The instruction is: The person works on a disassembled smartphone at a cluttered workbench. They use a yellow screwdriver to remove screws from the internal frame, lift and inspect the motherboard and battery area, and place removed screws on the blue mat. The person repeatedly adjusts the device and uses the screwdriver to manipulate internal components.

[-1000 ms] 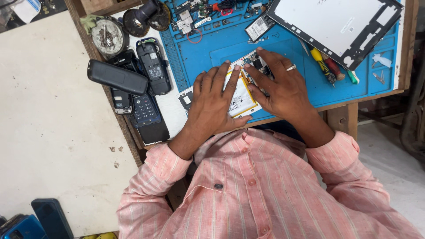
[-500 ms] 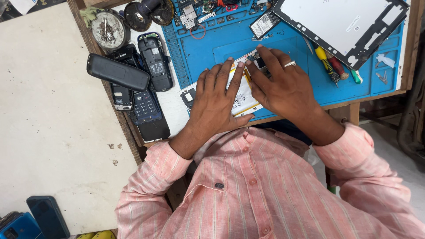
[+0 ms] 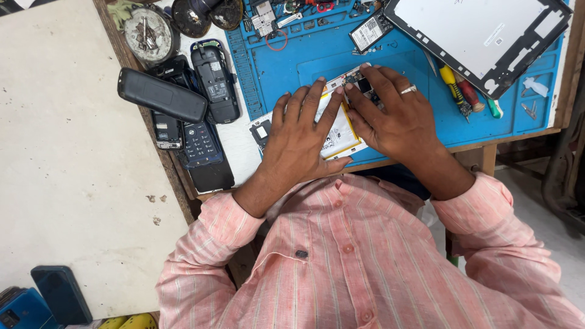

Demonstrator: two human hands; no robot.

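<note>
An opened phone (image 3: 341,131) with a white, yellow-edged battery lies on the blue work mat (image 3: 292,67). My left hand (image 3: 301,137) lies flat over its left half, fingers spread and pressing down. My right hand (image 3: 396,113), with a ring on one finger, covers the phone's right half, fingertips at its upper end by the circuit board. Both hands hide most of the phone.
Several old handsets (image 3: 201,109) and a black case (image 3: 161,94) lie left of the mat. A large tablet frame (image 3: 481,36) sits at the back right, screwdrivers (image 3: 457,88) beside it. A round parts dish (image 3: 148,33) stands at the back left. The table's front edge (image 3: 481,143) is near.
The view has shifted a little. My right fingers have slid slightly along the phone's top end; the left hand stays pressed on the battery.
</note>
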